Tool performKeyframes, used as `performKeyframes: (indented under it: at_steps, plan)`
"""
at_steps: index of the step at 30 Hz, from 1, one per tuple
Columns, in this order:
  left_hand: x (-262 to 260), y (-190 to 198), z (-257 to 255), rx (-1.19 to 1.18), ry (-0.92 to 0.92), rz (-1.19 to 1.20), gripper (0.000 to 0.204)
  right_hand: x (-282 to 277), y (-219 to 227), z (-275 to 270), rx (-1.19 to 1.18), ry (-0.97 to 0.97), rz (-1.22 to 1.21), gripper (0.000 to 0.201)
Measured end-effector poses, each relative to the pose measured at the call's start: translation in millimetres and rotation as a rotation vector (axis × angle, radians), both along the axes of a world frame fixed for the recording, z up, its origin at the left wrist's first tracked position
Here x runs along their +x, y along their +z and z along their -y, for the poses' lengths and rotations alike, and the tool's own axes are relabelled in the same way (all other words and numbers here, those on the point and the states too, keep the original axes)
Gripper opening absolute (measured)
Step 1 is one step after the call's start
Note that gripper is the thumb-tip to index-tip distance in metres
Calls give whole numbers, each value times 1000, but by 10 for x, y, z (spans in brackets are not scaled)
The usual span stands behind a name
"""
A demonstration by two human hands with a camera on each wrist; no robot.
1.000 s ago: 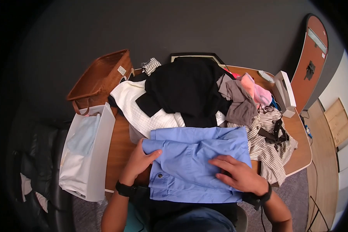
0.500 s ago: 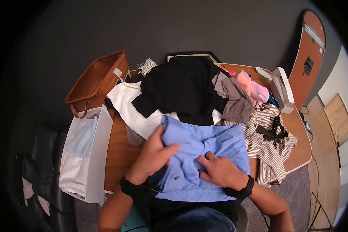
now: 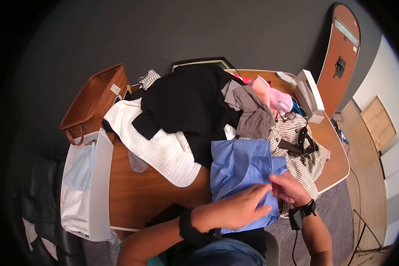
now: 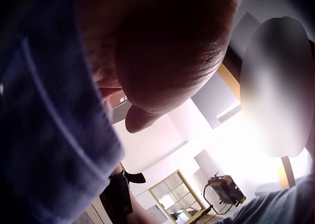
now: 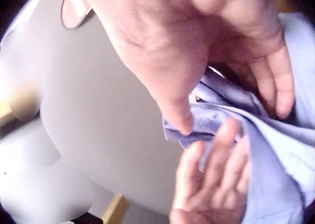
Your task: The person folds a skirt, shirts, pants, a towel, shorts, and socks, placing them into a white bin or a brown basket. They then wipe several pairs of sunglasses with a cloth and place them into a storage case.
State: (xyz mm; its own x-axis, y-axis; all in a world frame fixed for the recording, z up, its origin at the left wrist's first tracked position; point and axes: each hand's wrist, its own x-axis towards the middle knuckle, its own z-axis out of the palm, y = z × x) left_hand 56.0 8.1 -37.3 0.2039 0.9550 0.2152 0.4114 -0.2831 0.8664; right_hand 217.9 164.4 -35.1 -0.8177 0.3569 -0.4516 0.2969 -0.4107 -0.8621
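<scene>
A blue garment [image 3: 235, 166] lies partly folded at the table's front edge. Across its lower part extends the left hand [image 3: 237, 208], fingers fairly straight and pointing at the right hand. At the garment's right edge, the right hand [image 3: 291, 188] has cloth between thumb and fingers. The right wrist view shows the right thumb at the layered edge of the blue cloth [image 5: 275, 160], other fingers [image 5: 275, 86] behind a fold, and the left hand [image 5: 211, 184] facing it with spread fingers. In the left wrist view, dark blue cloth [image 4: 49, 116] hangs beside the left hand [image 4: 167, 52].
Behind lie a black garment [image 3: 186, 97], a white cloth [image 3: 159, 150], a grey-brown cloth [image 3: 252, 111] and a striped garment [image 3: 306, 170] with a dark belt. At left stand a brown basket [image 3: 93, 102] and a white box [image 3: 99, 190]; another white box [image 3: 310, 95] stands back right.
The left hand has let go of the garment's left side and moved right, across its front. The garment's left part is folded over to the right, narrowing it. The right hand has shifted to the right edge.
</scene>
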Motion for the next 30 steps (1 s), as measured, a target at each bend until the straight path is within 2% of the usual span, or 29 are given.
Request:
performKeyframes:
  at_steps: [1, 2, 4, 6, 7, 8, 10, 12, 14, 16, 18, 19, 20, 21, 23, 24, 26, 28, 30]
  plan:
    - [23, 137, 57, 63, 53, -15, 41, -27, -30, -2, 99, -7, 120, 41]
    - [-30, 306, 110, 56, 45, -18, 41, -46, -176, 0, 90, -14, 117, 41]
    - [-252, 569, 219, 322, 276, -97, 27, -107, -425, 54, 306, -72, -58, 36]
    - [-482, 504, 330, 172, 591, 5, 18, -118, -383, 34, 320, -82, 13, 33]
    - [-635, 405, 343, 49, 620, 44, 15, -122, -402, 18, 246, -83, 7, 33]
    - [-716, 272, 357, -201, 518, 221, 20, -125, -407, 6, 173, -81, 3, 33]
    - [-608, 20, 306, -243, 330, 115, 27, -174, -345, 48, 124, -116, -19, 31]
    - [-365, 26, 179, -56, 157, -23, 37, -151, -376, 48, 77, -149, -29, 30]
    - [-180, -88, 3, 173, 111, -267, 42, -101, -545, -27, 118, -113, -16, 30]
    - [-63, -93, -143, 172, 154, -305, 44, -55, -559, -55, 127, -127, 25, 32]
    - [5, -153, -250, 162, 202, -346, 46, -46, -554, -58, -230, -167, -196, 35]
    - [29, -228, -293, 212, 211, -384, 44, 3, -478, -107, -187, -31, -241, 45]
    - [33, -272, -319, 264, 220, -425, 43, 0, -429, -61, -187, -31, -242, 45]
    - [3, -261, -321, 265, 220, -426, 43, -30, -374, 4, -27, -22, -235, 54]
    - [-134, -228, -307, 178, 160, -150, 39, -58, -310, 27, 275, 55, -179, 79]
    - [-217, -177, -284, 171, 160, -149, 39, -81, -312, 51, 268, 54, -177, 79]
    - [-416, -37, -242, 223, 122, -188, 40, -152, -320, 99, 550, 65, -245, 80]
    - [-515, -70, -231, 225, 148, -276, 40, -165, -336, 69, 595, 57, -187, 81]
    - [-562, -129, -238, 247, 218, -590, 45, -190, -219, 55, 708, 104, -63, 78]
